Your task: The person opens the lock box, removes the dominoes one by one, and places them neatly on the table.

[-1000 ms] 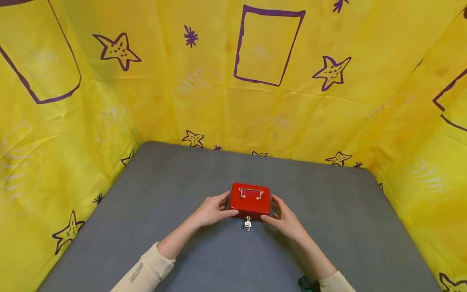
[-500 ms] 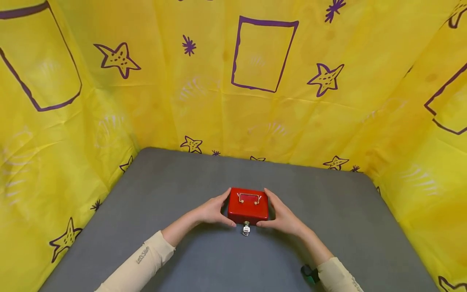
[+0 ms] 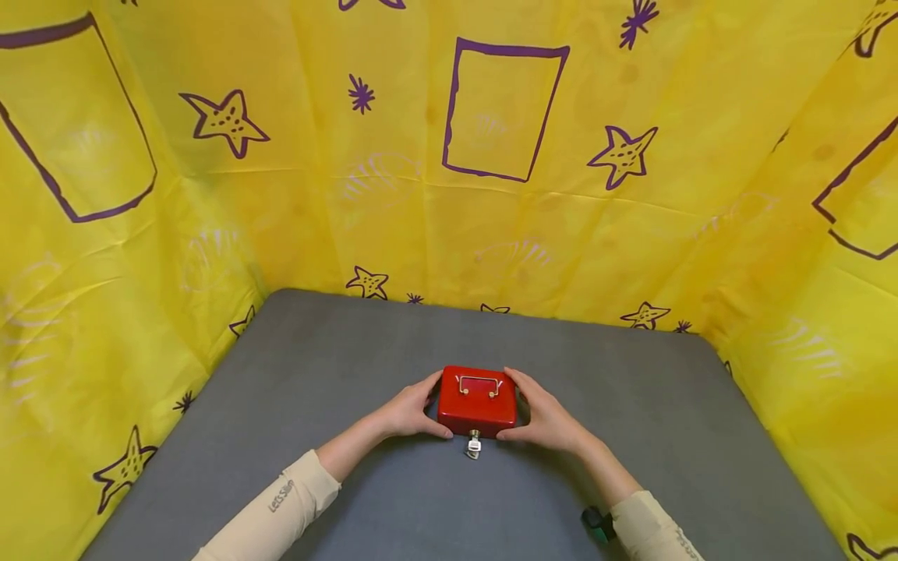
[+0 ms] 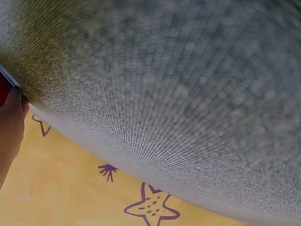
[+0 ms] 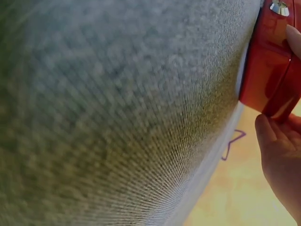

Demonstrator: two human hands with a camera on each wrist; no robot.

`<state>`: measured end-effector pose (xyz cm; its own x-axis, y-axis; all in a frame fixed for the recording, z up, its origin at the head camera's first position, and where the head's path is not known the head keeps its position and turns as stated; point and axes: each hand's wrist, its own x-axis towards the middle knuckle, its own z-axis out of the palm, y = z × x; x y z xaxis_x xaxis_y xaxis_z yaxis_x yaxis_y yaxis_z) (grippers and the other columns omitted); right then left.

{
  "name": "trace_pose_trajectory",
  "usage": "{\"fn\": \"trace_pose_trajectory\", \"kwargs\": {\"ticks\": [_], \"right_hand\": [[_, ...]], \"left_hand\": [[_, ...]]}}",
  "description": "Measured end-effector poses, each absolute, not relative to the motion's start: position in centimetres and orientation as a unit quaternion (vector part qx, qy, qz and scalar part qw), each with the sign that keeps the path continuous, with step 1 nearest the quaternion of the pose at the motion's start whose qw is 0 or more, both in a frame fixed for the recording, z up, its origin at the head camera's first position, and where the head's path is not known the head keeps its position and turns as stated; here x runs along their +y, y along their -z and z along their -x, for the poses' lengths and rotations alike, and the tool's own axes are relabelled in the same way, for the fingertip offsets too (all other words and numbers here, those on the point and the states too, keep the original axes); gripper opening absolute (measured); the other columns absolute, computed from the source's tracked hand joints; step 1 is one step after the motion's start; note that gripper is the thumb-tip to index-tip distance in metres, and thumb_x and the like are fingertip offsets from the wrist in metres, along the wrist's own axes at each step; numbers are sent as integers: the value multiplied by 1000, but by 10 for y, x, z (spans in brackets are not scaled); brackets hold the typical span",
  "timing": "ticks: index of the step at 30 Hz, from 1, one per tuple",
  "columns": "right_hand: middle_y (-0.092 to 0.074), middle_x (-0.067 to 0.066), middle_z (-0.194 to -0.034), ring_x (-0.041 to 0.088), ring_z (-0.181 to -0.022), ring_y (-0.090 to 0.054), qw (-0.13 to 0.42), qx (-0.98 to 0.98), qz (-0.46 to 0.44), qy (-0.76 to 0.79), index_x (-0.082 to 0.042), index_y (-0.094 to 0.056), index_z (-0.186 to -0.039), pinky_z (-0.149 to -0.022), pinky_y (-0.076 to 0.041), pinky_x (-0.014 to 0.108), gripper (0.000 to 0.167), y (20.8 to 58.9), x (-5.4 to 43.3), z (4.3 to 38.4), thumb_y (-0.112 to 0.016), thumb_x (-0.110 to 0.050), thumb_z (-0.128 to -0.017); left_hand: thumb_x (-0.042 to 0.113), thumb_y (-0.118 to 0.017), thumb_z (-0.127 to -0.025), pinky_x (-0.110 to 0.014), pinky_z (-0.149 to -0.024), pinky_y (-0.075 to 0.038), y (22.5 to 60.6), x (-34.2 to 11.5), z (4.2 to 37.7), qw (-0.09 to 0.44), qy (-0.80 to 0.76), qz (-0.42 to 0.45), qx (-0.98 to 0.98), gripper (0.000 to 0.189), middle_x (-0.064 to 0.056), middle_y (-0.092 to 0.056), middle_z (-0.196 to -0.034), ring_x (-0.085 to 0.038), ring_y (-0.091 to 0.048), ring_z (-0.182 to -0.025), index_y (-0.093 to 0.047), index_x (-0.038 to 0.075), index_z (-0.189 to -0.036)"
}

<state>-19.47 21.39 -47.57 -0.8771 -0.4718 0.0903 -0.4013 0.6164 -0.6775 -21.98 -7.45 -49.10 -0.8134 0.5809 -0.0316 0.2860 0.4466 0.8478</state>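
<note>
A small red metal cash box lies on the grey table, its lid down and its wire handle folded flat on top. From the lock at its front hangs a key. My left hand grips the box's left side, thumb at the front corner and fingers towards the back. On the right side, my right hand holds it the same way. The right wrist view shows the box's red wall between thumb and fingers, with the silver lock above. Only a sliver of box shows in the left wrist view.
The grey table top spreads around the box. Yellow cloth with purple starfish drawings stands behind it and along both sides. A dark band sits at the right wrist, by the cream sleeve.
Both hands have closed in from beside the box to grip its two sides. The head view has tilted slightly upward; the box appears to stay where it was on the table.
</note>
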Motion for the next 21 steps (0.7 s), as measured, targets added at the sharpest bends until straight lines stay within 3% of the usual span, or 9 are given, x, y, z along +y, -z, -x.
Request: {"fn": "trace_pose_trajectory", "kwargs": {"ticks": [14,21], "right_hand": [[-48,7,-141,26,-124,-48,37,911,247,329,-7,-39,-146,-100,-45,48,101,472,217,201,-88,-42,-66],[-46,6,-145,25,-127,-49,72,904,233,351,-7,-39,-148,-103,-43,44,98,470,221,208,-84,-47,-70]], "left_hand": [[24,-87,-74,-41,-108,-38,491,-74,217,169,-464,-249,833,103,-13,-39,-150,-26,-42,-135,-23,4,-153],[27,-89,-70,-43,-110,-34,492,-75,219,140,-437,-260,850,106,-10,-43,-148,-25,-43,-134,-26,6,-152]]}}
